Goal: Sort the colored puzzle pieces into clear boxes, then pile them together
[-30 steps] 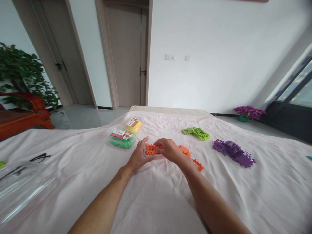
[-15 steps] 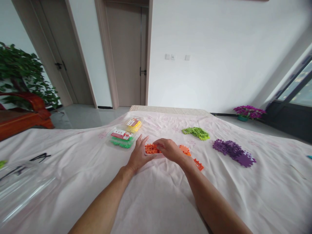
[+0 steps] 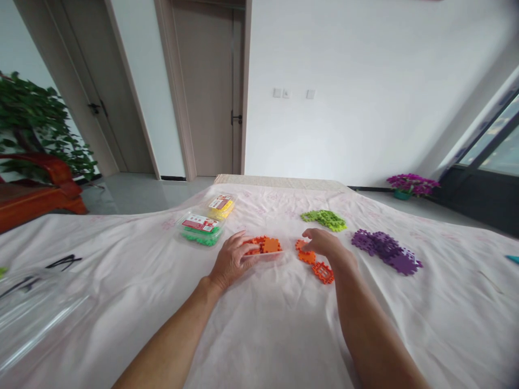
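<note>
A small clear plastic box [image 3: 276, 253] sits on the cloth with orange interlocking puzzle pieces [image 3: 271, 245] in it. My left hand [image 3: 230, 258] is closed round the box's left end, fingers over the rim and thumb along the near side. To the right of the box, several loose orange pieces [image 3: 323, 272] lie flat. Just over the farther ones, my right hand [image 3: 326, 244] reaches in from the right with thumb and fingers apart. Nothing shows in its grasp, though its palm side is partly hidden.
Two lidded clear boxes, one with green pieces [image 3: 198, 237] and one with yellow pieces [image 3: 227, 209], stand back left. Lime-green pieces [image 3: 330, 219] and purple pieces [image 3: 385, 251] lie in piles to the right. A large clear plastic container [image 3: 44, 324] and black-framed glasses [image 3: 64, 261] are at left.
My right hand has left the box and moved right to the loose orange pieces, its fingers opening. An orange piece now shows on top in the box. My left hand stays at the box.
</note>
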Demonstrator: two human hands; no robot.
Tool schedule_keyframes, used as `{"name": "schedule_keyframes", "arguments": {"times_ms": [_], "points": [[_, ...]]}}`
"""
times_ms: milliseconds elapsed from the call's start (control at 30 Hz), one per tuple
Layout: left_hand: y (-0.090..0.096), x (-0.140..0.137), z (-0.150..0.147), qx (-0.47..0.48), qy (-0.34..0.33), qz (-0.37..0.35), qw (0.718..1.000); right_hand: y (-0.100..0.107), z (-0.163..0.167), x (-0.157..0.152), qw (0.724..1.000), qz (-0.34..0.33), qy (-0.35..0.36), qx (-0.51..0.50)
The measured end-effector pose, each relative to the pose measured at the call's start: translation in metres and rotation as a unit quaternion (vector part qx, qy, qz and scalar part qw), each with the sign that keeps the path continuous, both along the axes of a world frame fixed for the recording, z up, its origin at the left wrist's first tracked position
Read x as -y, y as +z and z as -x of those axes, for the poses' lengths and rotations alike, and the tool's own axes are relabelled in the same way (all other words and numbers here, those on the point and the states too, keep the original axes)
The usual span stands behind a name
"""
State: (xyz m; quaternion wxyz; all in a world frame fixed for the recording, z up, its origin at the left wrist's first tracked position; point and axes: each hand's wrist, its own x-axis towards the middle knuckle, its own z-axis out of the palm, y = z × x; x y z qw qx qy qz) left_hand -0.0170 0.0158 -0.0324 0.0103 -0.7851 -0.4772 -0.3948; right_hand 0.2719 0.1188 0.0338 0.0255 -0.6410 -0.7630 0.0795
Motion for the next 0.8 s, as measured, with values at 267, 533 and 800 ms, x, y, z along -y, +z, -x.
{"name": "schedule_keyframes", "arguments": {"times_ms": [267, 533, 800], "points": [[0.015, 0.01, -0.008, -0.072, 0.023, -0.028, 0.997, -0.016, -0.001, -0.004, 1.0, 0.013, -0.005, 0.015], [0.02, 0.009, -0.018, -0.113, 0.017, -0.024, 0.993, 0.002, -0.004, -0.003, 0.997, -0.044, 0.004, -0.057], [0.027, 0.009, -0.023, -0.118, 0.037, 0.013, 0.992, 0.027, 0.014, 0.011, 0.968, -0.064, 0.107, -0.218]]}}
